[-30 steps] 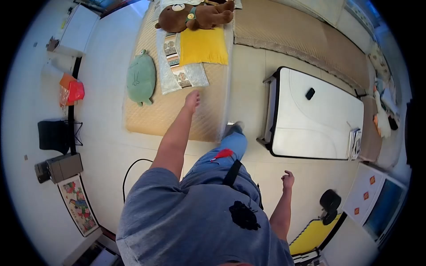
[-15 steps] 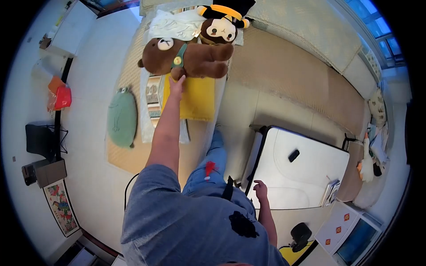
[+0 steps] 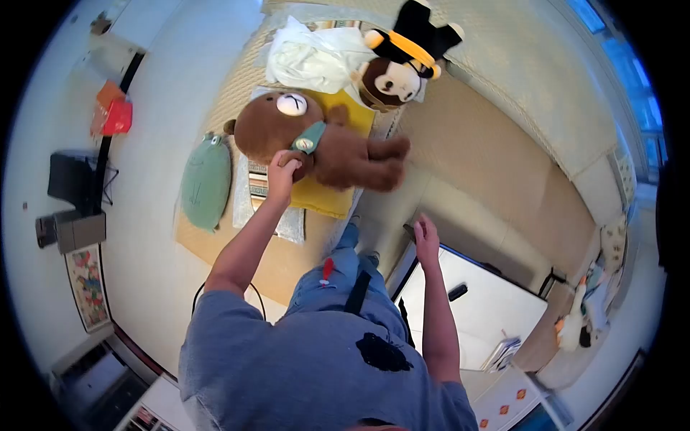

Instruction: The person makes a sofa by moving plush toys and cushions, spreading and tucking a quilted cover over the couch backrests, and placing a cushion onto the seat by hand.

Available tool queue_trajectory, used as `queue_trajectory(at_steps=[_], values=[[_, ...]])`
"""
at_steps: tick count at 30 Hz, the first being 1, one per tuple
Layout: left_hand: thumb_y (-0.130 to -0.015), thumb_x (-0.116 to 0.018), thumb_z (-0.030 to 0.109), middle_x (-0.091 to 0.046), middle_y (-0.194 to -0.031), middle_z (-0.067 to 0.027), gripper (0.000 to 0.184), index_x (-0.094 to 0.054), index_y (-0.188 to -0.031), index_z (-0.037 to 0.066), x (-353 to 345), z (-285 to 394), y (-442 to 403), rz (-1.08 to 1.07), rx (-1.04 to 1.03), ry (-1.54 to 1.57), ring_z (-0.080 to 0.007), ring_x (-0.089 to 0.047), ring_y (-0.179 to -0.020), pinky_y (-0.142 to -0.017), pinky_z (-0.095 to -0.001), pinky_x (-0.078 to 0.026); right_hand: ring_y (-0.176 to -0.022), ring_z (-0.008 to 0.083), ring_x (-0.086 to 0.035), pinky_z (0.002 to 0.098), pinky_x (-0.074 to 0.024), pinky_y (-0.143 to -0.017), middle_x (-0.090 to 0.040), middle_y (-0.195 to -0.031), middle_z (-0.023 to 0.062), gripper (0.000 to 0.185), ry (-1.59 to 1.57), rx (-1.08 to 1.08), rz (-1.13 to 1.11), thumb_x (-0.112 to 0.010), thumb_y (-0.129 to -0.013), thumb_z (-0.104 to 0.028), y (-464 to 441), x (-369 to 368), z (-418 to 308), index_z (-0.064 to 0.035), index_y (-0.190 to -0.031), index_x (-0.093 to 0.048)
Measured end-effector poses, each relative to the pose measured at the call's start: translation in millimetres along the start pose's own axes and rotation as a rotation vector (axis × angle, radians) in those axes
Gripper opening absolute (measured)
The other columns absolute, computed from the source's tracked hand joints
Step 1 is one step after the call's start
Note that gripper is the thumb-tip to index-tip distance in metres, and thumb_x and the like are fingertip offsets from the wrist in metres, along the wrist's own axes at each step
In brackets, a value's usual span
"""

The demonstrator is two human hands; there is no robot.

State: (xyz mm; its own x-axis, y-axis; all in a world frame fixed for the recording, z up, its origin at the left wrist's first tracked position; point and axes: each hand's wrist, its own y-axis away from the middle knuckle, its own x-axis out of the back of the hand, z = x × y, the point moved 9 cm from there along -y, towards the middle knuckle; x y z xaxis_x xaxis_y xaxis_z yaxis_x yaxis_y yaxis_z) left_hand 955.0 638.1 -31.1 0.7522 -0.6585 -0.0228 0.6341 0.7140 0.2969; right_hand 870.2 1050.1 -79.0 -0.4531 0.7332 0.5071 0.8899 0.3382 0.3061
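Left hand (image 3: 283,172): grasping one arm of the brown plush bear with a green strap (image 3: 341,154)
Bear: stretched crosswise over the flat yellow fabric square (image 3: 320,202) on the beige quilted mattress (image 3: 203,241); whether it is lifted cannot be told
Right hand (image 3: 427,241): released, fingers loosely bent, near the white, black-edged table (image 3: 496,309)
Green plush pillow with eyes (image 3: 206,184): on the mattress, left of the bear
Black-clad monkey plush (image 3: 415,42): beyond the bear, beside crumpled white fabric (image 3: 316,57)
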Motion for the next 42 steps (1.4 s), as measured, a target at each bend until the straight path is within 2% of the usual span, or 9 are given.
queue_trajectory(at_steps=[2,4,8,15,21,27,32,39,42], values=[[-0.066,-0.052,0.004,-0.055,-0.082,-0.0028,0.023,-0.055,-0.089,0.004,11.6,24.2,35.5,0.021,0.007,0.051,-0.0111,-0.051,-0.078,-0.07,-0.0236,-0.041,-0.096,0.0242,-0.051,0.0343,-0.0418,-0.079,-0.047,-0.113,0.0115,0.04,-0.099,-0.024,-0.026,-0.048,-0.085,-0.024,-25.6,-4.0,-17.2,-0.0095,-0.122,-0.041],[-0.067,-0.051,0.008,-0.056,-0.083,-0.0029,0.024,-0.055,-0.09,0.004,22.1,33.0,64.6,-0.018,0.041,0.127,-0.0117,-0.052,-0.079,-0.071,-0.0235,-0.041,-0.098,0.0247,-0.046,0.0391,-0.0412,-0.079,-0.037,-0.122,0.0096,0.059,-0.655,-0.433,-0.18,-0.049,-0.084,-0.038,-21.0,-34.6,-18.7,-0.0163,-0.133,-0.023],[-0.067,-0.052,0.012,-0.056,-0.076,-0.0012,0.019,-0.057,-0.085,0.007,47.9,46.7,90.4,0.134,0.062,0.266,-0.0125,-0.052,-0.072,-0.06,-0.0252,-0.042,-0.119,0.03,-0.031,0.0432,-0.0329,-0.092,-0.018,-0.138,0.0115,0.065,-0.377,-0.27,-0.471,-0.044,-0.085,-0.04,-28.4,-82.9,-3.5,-0.0159,-0.136,-0.012],[-0.067,-0.052,0.008,-0.057,-0.087,-0.0055,0.022,-0.057,-0.088,0.005,80.3,76.6,57.0,0.313,-0.122,0.261,-0.0164,-0.053,-0.084,-0.077,-0.0263,-0.042,-0.122,0.0312,-0.026,0.0509,-0.0305,-0.091,-0.02,-0.138,0.0086,0.087,-0.436,-0.4,-0.144,-0.056,-0.075,-0.047,-155.6,-28.4,47.3,-0.0195,-0.136,-0.001],[-0.076,-0.047,0.012,-0.055,-0.096,-0.0077,0.025,-0.052,-0.098,0.002,113.6,81.5,9.0,0.372,-0.165,0.101,-0.0182,-0.052,-0.091,-0.082,-0.0285,-0.041,-0.12,0.0322,-0.03,0.0369,-0.0279,-0.098,-0.027,-0.131,0.0217,0.084,-0.041,-0.029,0.143,-0.067,-0.069,-0.034,-284.3,-1.8,129.5,-0.0016,-0.131,-0.022],[-0.076,-0.045,0.014,-0.053,-0.1,-0.0085,0.031,-0.049,-0.105,0.003,120.5,51.4,-23.3,0.365,-0.072,0.183,-0.0193,-0.05,-0.095,-0.084,-0.0293,-0.039,-0.118,0.0265,-0.033,0.0321,-0.0334,-0.094,-0.026,-0.133,0.016,0.094,-0.003,-0.104,0.219,-0.072,-0.065,-0.025,-301.2,-18.0,133.1,-0.0018,-0.134,-0.011],[-0.078,-0.045,0.019,-0.052,-0.107,-0.0078,0.038,-0.046,-0.113,0.006,93.1,34.2,-40.8,0.251,-0.019,-0.005,-0.0205,-0.049,-0.1,-0.087,-0.032,-0.038,-0.112,0.0349,-0.036,0.0579,-0.0372,-0.08,-0.024,-0.132,0.0071,0.096,-0.798,-0.711,0.286,-0.071,-0.067,-0.023,-273.7,-65.4,144.5,-0.0341,-0.131,0.0],[-0.074,-0.051,0.006,-0.049,-0.108,-0.0071,0.037,-0.047,-0.11,0.005,12.4,20.4,-55.7,0.118,-0.058,-0.013,-0.0173,-0.046,-0.102,-0.09,-0.0284,-0.035,-0.1,0.0322,-0.048,0.0405,-0.0418,-0.08,-0.037,-0.124,0.0115,0.083,-0.964,-0.697,0.193,-0.058,-0.079,-0.028,-247.0,-89.9,110.9,-0.0244,-0.135,0.004],[-0.072,-0.057,0.003,-0.051,-0.106,-0.0058,0.038,-0.047,-0.109,0.004,-16.5,17.9,-55.9,0.051,-0.032,0.094,-0.016,-0.047,-0.1,-0.089,-0.0276,-0.036,-0.09,0.0257,-0.054,0.0312,-0.0441,-0.074,-0.045,-0.116,0.0105,0.06,-0.758,-0.576,-0.081,-0.052,-0.081,-0.024,-234.8,-89.0,76.3,-0.0099,-0.132,-0.023]])
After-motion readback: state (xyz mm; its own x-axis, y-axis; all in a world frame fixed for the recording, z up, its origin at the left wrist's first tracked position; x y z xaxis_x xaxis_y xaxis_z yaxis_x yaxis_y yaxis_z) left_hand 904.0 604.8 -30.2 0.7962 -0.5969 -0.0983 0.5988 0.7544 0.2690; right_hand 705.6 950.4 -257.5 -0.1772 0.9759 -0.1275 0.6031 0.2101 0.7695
